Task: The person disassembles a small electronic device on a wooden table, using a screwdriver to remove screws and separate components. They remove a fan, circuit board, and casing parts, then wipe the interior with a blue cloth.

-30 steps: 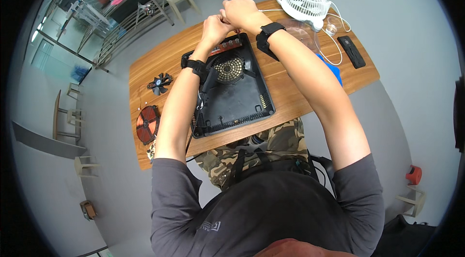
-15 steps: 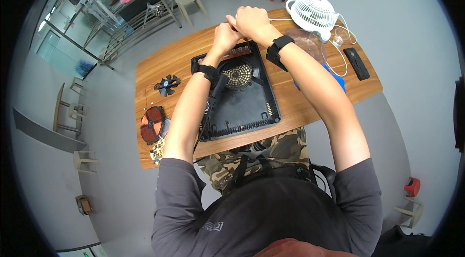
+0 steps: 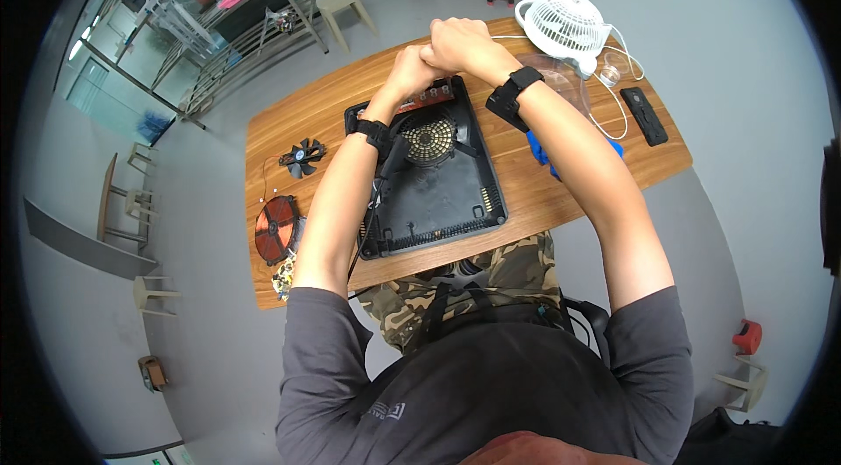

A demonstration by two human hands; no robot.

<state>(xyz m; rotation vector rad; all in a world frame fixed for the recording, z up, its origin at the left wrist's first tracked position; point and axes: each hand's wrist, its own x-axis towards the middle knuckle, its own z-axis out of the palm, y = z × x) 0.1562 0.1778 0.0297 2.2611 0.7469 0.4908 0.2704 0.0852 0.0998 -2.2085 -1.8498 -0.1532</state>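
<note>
My left hand (image 3: 411, 73) and my right hand (image 3: 462, 45) meet, fingers curled, above the far edge of a black plastic housing (image 3: 429, 202). Whatever they may hold is hidden behind the knuckles. Just below them, a reddish circuit board (image 3: 427, 98) with a row of pale display blocks lies along the housing's far inner side. The housing is an open shallow shell with a round vent grille (image 3: 430, 137), and a dark cable runs down its left side beside my left forearm.
A black fan blade unit (image 3: 302, 158), a copper coil (image 3: 277, 228) and a small pile of loose parts (image 3: 284, 276) lie on the left of the wooden table (image 3: 526, 202). Rightward are a white fan (image 3: 565, 27), a black rectangular piece (image 3: 645, 116) and a blue cloth (image 3: 540, 152).
My right hand has come slightly down, and my left has shifted slightly lower. The two stay together at the housing's far edge. More of the blue item shows beside my right forearm.
</note>
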